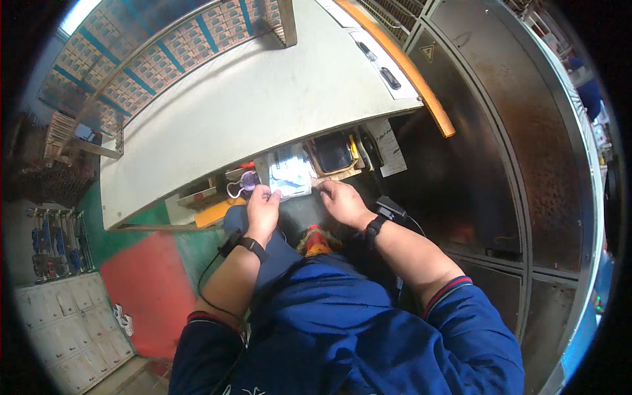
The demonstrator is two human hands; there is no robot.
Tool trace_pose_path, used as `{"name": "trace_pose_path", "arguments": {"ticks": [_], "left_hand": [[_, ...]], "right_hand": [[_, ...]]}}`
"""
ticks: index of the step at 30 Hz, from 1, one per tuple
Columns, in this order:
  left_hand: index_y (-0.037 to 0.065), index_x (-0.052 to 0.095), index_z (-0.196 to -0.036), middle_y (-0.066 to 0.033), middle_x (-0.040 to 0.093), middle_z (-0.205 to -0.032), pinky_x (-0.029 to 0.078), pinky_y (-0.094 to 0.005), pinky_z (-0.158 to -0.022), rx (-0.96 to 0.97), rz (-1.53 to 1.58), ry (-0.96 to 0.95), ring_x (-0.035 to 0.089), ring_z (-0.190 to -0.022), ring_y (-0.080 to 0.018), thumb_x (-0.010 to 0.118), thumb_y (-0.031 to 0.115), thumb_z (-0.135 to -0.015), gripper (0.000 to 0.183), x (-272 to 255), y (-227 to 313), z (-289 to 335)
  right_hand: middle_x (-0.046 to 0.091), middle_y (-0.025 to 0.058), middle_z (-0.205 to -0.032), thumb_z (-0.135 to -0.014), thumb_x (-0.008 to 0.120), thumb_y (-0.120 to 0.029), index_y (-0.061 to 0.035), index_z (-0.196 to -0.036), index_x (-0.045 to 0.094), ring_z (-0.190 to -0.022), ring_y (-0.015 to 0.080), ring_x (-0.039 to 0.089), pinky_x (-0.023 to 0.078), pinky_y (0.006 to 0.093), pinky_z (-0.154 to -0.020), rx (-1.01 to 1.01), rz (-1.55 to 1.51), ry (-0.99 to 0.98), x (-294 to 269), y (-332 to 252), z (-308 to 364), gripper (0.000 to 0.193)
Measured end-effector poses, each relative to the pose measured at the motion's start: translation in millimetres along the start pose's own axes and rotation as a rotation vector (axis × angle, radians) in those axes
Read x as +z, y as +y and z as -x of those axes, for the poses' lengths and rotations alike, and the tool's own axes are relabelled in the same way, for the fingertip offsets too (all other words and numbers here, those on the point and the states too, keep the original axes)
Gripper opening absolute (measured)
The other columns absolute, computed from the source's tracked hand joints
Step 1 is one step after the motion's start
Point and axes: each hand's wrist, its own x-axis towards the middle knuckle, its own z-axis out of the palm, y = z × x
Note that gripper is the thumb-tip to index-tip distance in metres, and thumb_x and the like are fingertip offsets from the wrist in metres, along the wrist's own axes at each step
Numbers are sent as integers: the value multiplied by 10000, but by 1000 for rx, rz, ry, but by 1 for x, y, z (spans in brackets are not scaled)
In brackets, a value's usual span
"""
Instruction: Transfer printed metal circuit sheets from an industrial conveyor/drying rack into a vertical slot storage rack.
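Observation:
A shiny white plastic packet (pixel 290 172) lies in front of me, under the table's front edge, glare washing out part of it. At its lower left corner, the thumb and fingers of my left hand (pixel 264 212) close on the packet. My right hand (pixel 345 203) is beside the packet's right edge, its thumb and fingers pinched together. What those fingers hold, if anything, is too small to make out. Behind the packet, to the right, sits a dark tray-like box (pixel 334 153) with a yellow side. A purple round object (pixel 249 180) with a white loop is left of the packet.
A long white table (pixel 217 125) spans the space ahead, with an orange strip (pixel 421 85) along its right end. Two black objects lie on white paper there. Dark metal cabinets (pixel 487 151) stand close on my right. A red panel (pixel 141 289) is at left.

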Motion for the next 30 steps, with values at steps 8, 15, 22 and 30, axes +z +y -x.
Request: {"name": "trace_pose_path", "arguments": {"ticks": [8,15,22,30], "left_hand": [[69,540,-878,14,539,-776,408,-237,-639,-112,121,-64,462,-692,-73,644,130,-937,134,1,-15,1],[99,557,-924,14,569,-916,442,-244,-722,-291,333,-123,516,-830,-78,629,149,-946,90,1,-6,1],[108,579,-957,33,578,-936,433,-235,-749,-337,432,-77,522,-853,-78,635,160,-941,78,2,0,-5],[89,557,-931,34,503,-783,359,-229,-600,-206,263,-68,440,-687,-64,654,153,-928,116,5,-20,-9]], "right_hand": [[650,237,-1089,-853,581,-129,-5,-1100,620,-1045,394,616,494,453,-912,-73,-86,91,20,0,-10,279],[628,301,-1040,-831,581,-108,52,-1082,593,-1044,426,605,479,461,-917,32,-236,54,32,-7,-23,298],[664,250,-912,-844,538,-115,17,-941,610,-889,412,660,521,482,-804,-37,166,-77,5,-32,-47,179],[668,86,-955,-818,550,-192,-111,-839,708,-1007,258,620,482,429,-903,-321,735,-14,-23,-38,-82,178]]}}
